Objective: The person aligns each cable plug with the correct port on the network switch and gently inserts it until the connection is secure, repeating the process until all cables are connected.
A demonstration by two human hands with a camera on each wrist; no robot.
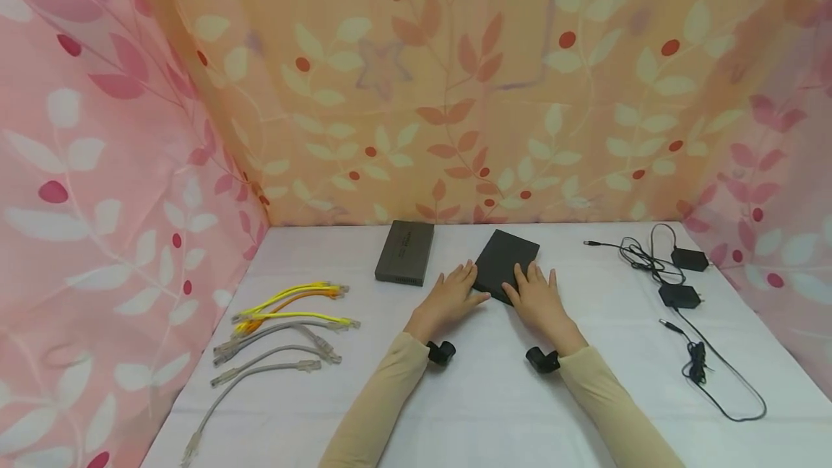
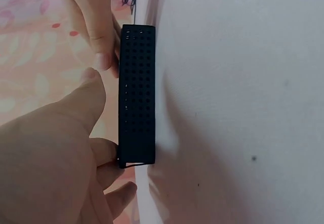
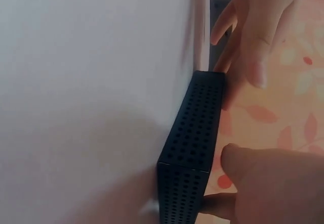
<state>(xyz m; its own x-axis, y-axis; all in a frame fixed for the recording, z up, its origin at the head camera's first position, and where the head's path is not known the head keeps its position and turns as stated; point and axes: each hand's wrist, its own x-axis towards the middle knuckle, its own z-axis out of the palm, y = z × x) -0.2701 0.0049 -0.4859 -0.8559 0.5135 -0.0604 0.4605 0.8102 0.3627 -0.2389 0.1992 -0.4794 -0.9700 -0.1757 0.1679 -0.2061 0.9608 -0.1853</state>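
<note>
The black box [image 1: 505, 255] lies on the white counter [image 1: 487, 410], left grip [image 1: 450, 297] and right grip [image 1: 539, 302] touching it with fingers spread; likely light, stiff and a little slick, it is best taken by opposite sides.

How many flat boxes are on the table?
2: the grey box on the left; the black box to its right, with left hand and right hand at its near end. None seems hidden.
</note>
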